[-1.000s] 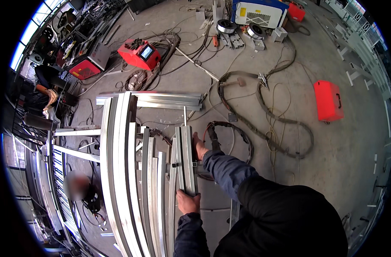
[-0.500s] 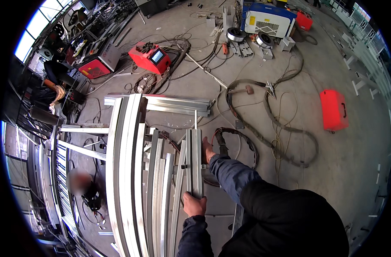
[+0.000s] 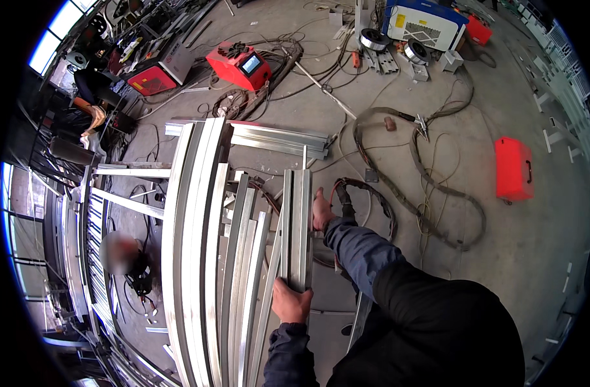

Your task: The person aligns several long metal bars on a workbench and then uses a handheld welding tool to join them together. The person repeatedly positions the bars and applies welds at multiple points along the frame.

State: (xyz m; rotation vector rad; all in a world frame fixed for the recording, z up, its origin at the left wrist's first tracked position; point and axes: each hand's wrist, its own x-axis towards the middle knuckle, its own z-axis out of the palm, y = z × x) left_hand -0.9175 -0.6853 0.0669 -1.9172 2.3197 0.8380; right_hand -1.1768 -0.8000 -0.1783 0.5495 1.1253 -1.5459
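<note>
A long silver metal channel (image 3: 300, 226) with a dark groove along it lies lengthwise in front of me. Around its near end my left hand (image 3: 291, 300) is closed, thumb on the right side and fingers toward the left. Farther along, my right hand (image 3: 321, 209) holds the channel's right side; some of its fingers are hidden behind the metal. Several more metal profiles (image 3: 244, 258) lie side by side just left of the channel, and wider bright profiles (image 3: 193, 258) lie beyond them. A thin strip (image 3: 305, 157) sticks out past the channel's far end.
A red machine with a screen (image 3: 239, 66) stands on the floor ahead, amid cables. Thick hoses (image 3: 398, 187) loop across the floor to the right, near a red case (image 3: 513, 169). A blue-and-white machine (image 3: 424, 26) stands at the back. Other profiles (image 3: 279, 138) lie crosswise ahead.
The whole view has shifted slightly. Both hands stay on the channel. A small black piece seen at the channel's left edge earlier no longer shows.
</note>
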